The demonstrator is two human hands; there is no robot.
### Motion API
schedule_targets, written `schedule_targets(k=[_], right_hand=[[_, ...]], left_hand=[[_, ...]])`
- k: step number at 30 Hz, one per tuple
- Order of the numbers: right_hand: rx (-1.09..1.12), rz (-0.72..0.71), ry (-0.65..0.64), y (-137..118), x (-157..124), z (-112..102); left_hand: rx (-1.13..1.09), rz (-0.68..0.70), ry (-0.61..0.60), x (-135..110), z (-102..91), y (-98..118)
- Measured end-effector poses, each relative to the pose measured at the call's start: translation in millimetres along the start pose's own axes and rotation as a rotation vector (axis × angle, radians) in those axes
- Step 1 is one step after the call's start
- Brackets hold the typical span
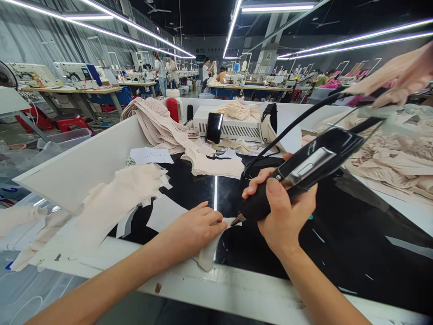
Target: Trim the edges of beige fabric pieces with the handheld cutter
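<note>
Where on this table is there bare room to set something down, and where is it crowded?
Bare black top lies right of the right hand and its tool, up to the right heap. A smaller patch sits between the left hand, the cut pieces and the folded stack. Crowded: left edge, back by the white box, far right.

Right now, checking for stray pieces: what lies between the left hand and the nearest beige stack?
Head view: one flat white piece on the black tabletop, between left hand and beige stack.

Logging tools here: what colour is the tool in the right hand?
The tool is black with a silver panel; head view.
</note>
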State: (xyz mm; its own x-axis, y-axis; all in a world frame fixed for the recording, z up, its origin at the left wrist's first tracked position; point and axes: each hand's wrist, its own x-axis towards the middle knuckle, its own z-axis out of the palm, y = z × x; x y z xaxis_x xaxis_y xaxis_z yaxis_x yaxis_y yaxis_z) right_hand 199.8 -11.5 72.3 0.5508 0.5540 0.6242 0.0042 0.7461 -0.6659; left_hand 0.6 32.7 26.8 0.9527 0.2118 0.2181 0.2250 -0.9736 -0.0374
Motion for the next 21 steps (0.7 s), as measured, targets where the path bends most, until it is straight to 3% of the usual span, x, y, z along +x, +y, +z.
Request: schedule_targets(k=[21], right_hand=[[-0.059, -0.018, -0.003, 2.7, 0.5, -5.0]], left_hand=[[-0.004, -0.004, -0.007, 1.0, -3.1, -0.8]])
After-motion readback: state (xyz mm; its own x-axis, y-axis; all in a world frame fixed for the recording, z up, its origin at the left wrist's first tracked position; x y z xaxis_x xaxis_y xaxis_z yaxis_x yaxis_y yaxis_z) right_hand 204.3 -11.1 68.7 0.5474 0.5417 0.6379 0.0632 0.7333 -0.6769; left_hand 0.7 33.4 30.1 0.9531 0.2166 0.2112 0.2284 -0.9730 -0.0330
